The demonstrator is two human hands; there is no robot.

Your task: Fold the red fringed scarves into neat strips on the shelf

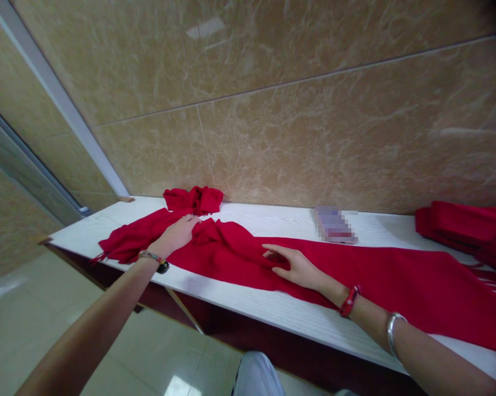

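Note:
A long red scarf (380,275) lies lengthwise along the white tabletop, with strands of fringe at its left end and wrinkles through its left half. My left hand (180,234) is closed on the bunched cloth near that end; its fingertips are partly hidden against the fabric. Over the middle of the scarf, my right hand (297,268) is open, thumb and fingers apart, holding nothing. Whether its fingertips touch the cloth I cannot tell. Behind my left hand sits a small crumpled red cloth (195,199).
A phone-like flat object (335,224), partly pixelated, lies near the wall behind the scarf. Folded red cloth (462,225) is piled at the back right. The white tabletop (239,300) meets a tan marbled wall (293,143). My knee (258,374) is below its front edge.

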